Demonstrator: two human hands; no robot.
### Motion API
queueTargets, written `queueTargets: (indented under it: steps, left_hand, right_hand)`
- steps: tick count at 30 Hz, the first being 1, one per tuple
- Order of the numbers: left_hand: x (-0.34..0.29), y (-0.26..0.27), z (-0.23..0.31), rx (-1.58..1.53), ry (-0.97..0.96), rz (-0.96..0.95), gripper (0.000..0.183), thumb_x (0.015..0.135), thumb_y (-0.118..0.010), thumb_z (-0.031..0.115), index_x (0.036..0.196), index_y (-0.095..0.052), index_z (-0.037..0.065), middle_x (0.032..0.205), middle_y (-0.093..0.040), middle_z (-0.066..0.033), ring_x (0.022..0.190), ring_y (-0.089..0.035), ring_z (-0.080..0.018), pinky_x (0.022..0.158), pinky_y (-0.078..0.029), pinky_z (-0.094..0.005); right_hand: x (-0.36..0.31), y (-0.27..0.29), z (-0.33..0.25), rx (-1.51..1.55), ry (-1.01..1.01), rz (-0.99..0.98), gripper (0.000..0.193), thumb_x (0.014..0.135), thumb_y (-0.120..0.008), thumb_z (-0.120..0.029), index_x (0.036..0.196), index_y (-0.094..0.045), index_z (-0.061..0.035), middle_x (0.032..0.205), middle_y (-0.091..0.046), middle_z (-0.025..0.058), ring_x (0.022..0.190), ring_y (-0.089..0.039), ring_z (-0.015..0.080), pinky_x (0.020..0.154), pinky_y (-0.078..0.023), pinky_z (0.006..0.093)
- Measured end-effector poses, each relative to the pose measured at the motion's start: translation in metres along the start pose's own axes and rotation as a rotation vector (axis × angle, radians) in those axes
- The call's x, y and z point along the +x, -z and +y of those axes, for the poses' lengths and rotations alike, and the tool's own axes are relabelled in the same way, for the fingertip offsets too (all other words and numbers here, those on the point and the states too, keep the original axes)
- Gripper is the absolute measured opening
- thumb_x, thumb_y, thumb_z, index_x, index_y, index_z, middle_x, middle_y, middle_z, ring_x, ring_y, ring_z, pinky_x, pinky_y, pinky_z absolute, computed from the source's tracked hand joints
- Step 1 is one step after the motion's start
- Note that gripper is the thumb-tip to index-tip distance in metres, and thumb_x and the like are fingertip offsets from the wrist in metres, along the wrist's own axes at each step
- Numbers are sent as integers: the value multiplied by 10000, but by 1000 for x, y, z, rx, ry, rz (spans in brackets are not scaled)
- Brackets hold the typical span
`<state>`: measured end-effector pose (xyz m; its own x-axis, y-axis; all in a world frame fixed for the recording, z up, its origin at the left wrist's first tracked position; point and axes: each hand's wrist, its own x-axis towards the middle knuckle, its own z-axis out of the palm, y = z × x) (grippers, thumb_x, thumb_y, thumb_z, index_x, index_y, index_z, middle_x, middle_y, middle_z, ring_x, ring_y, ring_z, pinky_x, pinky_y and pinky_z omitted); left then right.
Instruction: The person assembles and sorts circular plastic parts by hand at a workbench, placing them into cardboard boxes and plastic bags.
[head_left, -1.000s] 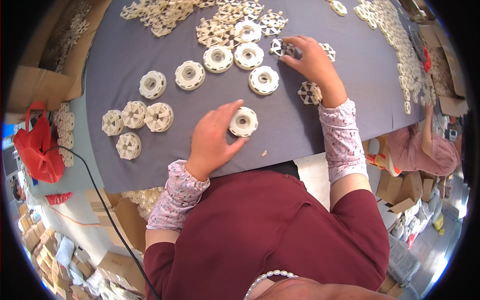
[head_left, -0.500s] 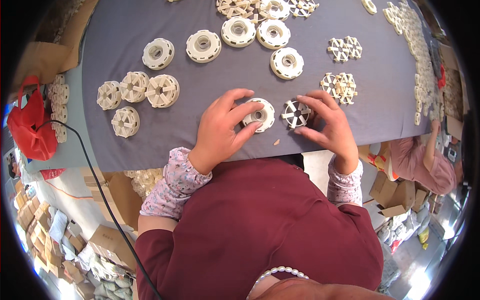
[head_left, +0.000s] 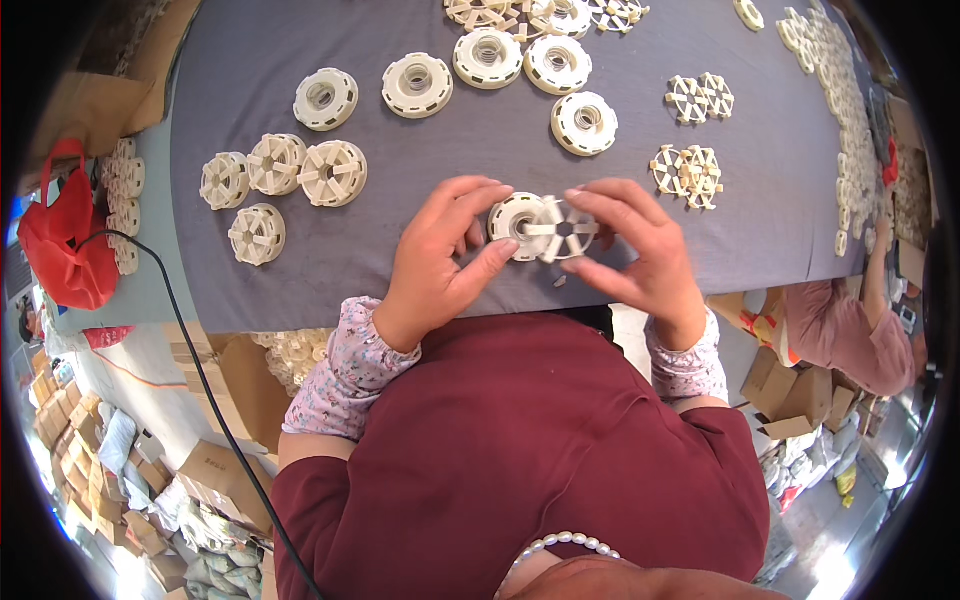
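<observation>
My left hand [head_left: 440, 250] grips a cream plastic ring [head_left: 507, 215] by its left side, thumb at the front edge. A metal coil spring stands in the ring's middle, now partly covered. Between the thumb and fingers of my right hand [head_left: 645, 245] is a cream spoked wheel [head_left: 567, 238], whose left part overlaps the ring's right side. From this angle I cannot tell whether the two touch. Beyond my hands sit several similar rings with springs, among them one ring [head_left: 584, 124] nearest to me.
Rings topped with spoked wheels [head_left: 334, 173] cluster at the left of the grey-covered table [head_left: 430, 150]. Loose spoked wheels [head_left: 687, 175] lie to the right. A long pile of rings [head_left: 825, 80] lines the right edge. A red bag [head_left: 65, 245] and a black cable [head_left: 205, 385] are at left.
My right hand has brought the spoked wheel leftward, from beside the ring to partly over it. My left hand stays at the ring. The whole view has shifted slightly.
</observation>
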<state>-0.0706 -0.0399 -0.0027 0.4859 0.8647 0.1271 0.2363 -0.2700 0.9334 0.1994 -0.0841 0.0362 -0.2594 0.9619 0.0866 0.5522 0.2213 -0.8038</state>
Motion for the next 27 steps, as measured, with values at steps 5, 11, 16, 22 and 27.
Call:
queueTargets:
  steps: [5, 11, 16, 22, 27]
  left_hand:
    - [-5, -4, 0, -142, 123, -41, 498, 943, -786, 34, 1427, -670, 29, 1394, -625, -98, 807, -607, -64, 683, -502, -201]
    - [3, -6, -1, -117, 96, -34, 570, 927, -760, -7, 1483, -652, 60, 1444, -624, -96, 803, -617, -67, 681, -519, -226]
    - [5, -6, 10, 48, 68, -144, 646, 883, -787, 26, 1508, -630, 76, 1452, -633, -106, 835, -632, -87, 678, -529, -253]
    - [-2, 10, 7, 248, -24, -78, 705, 836, -839, 88, 1505, -616, 58, 1426, -636, -121, 911, -657, -180, 680, -534, -281]
    - [3, 36, 7, 632, -23, 361, 679, 821, -870, 98, 1463, -650, 69, 1379, -644, -124, 986, -674, -219, 717, -540, -300]
  right_hand:
    - [10, -26, 0, -50, 65, -44, 590, 834, -874, -130, 1390, -684, -81, 1298, -668, 117, 1035, -735, 303, 859, -629, 400]
    - [9, -33, 2, -35, 30, -28, 597, 836, -893, -172, 1390, -691, -79, 1280, -672, 113, 1054, -725, 312, 891, -615, 397]
    - [2, -43, 7, -129, 85, 53, 639, 853, -879, -182, 1450, -670, -93, 1337, -666, 131, 1143, -690, 351, 954, -595, 429]
    - [-12, 16, 32, -406, 50, 144, 580, 848, -853, -140, 1406, -696, -144, 1473, -638, 117, 1266, -649, 351, 1055, -555, 455]
    - [-29, 67, 104, -1016, 81, 321, 620, 823, -902, -275, 1406, -703, -201, 1503, -646, 30, 1475, -495, 335, 1236, -321, 547]
